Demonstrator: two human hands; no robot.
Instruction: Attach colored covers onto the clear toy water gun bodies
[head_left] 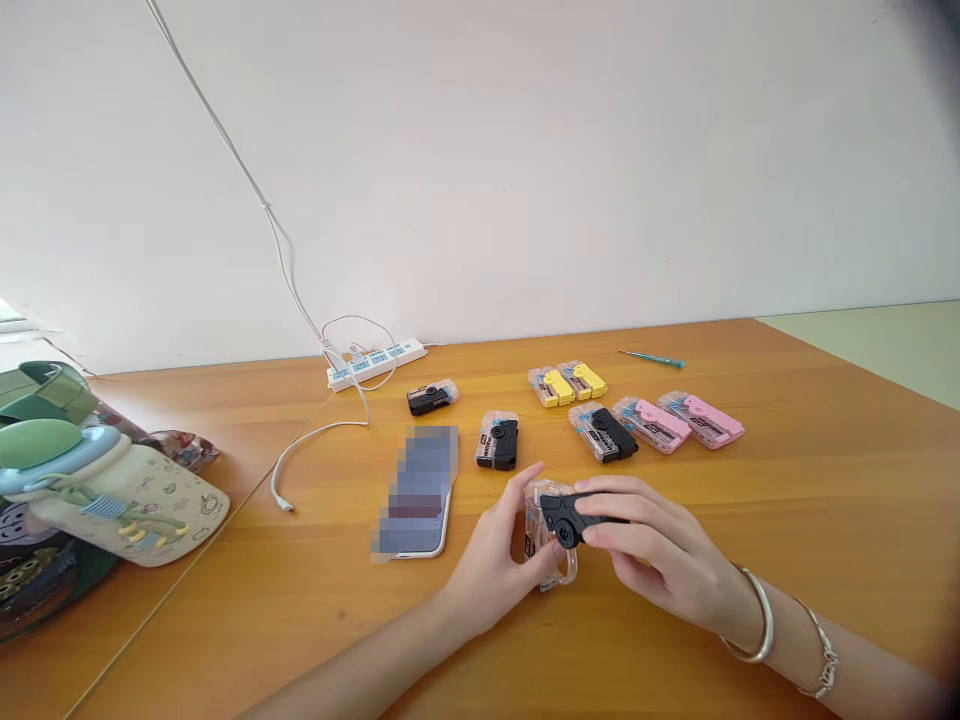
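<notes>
Both my hands meet low in the middle of the wooden table (825,470) around a small toy gun (556,525) with a clear body and a black top. My left hand (499,555) pinches the clear body from the left. My right hand (660,550) grips the black part from the right, fingers curled over it. Behind them lie more of these toys: two black ones (433,397) (497,440), a pair of yellow ones (566,383), another black one (604,432) and two pink ones (679,421).
A phone (418,492) lies face up left of my hands. A white power strip (376,363) with cables sits at the wall. A green screwdriver (651,357) lies at the back right. A patterned bottle (112,495) and bag stand at the far left.
</notes>
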